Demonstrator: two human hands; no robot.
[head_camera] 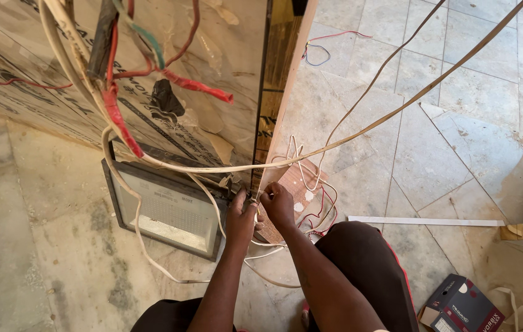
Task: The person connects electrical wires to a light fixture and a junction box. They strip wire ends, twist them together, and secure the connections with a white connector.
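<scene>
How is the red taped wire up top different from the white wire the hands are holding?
The red taped wire is short and thick and hangs free near the panel. The white wire is thin and long, looping over the floor by the floodlight to the left hand and right hand. Both are bendy cables.

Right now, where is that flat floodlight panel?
In the head view the floodlight panel lies on the stone floor at lower left, against the foot of the wrapped board, just left of the person's left hand.
</scene>
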